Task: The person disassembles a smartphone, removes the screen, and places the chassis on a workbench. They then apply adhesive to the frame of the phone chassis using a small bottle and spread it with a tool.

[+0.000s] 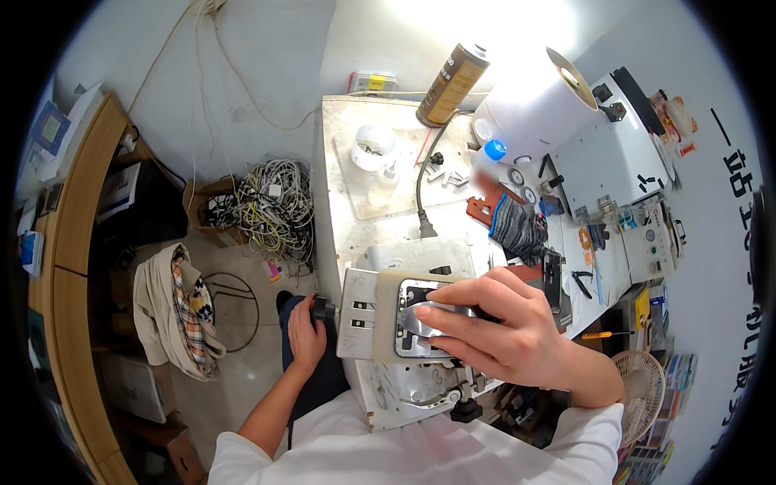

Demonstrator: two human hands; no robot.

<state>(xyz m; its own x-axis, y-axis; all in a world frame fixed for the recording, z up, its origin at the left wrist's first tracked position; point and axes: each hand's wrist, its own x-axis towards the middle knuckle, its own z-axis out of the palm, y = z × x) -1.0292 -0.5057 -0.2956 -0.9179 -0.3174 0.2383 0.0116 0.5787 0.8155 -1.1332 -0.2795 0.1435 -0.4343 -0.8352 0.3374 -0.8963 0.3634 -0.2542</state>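
Observation:
My right hand [493, 323] is closed, fingers pinched on a shiny, rounded silver metal piece [414, 321]; the palm hides the piece's far end. Beneath it lies a phone-sized dark plate with a silver rim [402, 347], on top of a beige-banded block of a bench machine [358, 335]. Two small black switches show on the machine's left face. My left hand [307, 337] rests on my dark-trousered thigh with its fingers stretched out, beside a black knob [323, 309] at the machine's left. It holds nothing.
A spray can [453, 85], a white cup [373, 147] and a white cylindrical appliance [525, 105] stand toward the back. A grey glove [519, 226], a power cord [422, 186] and pliers [580, 284] lie to the right. Below left are tangled cables [275, 210] and cloth [174, 311].

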